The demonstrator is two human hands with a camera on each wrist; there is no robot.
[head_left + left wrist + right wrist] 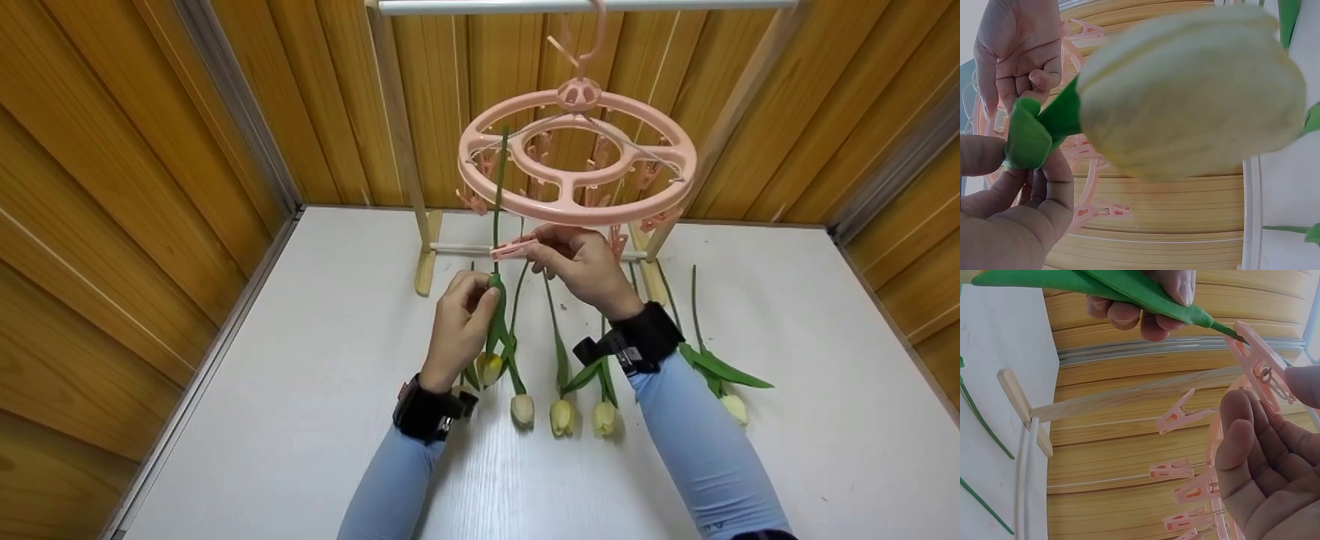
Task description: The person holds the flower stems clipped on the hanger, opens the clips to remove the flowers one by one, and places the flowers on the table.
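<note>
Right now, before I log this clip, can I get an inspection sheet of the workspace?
Surface: white table, bare apart from flowers.
Job's things: tulip held stem-up; pink peg at its stem; round pink peg hanger hanging from a white rail.
Clutter: five more tulips lying on the table.
Grips: left hand holds the tulip; right hand pinches the peg.
Cables: nothing seen.
Surroundings: wood-panel walls, wooden stand.

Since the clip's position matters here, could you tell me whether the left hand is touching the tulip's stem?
Touching. The head view shows the left hand with fingers curled round the upright tulip stem; the left wrist view shows its fingertips pinching the green.
</note>
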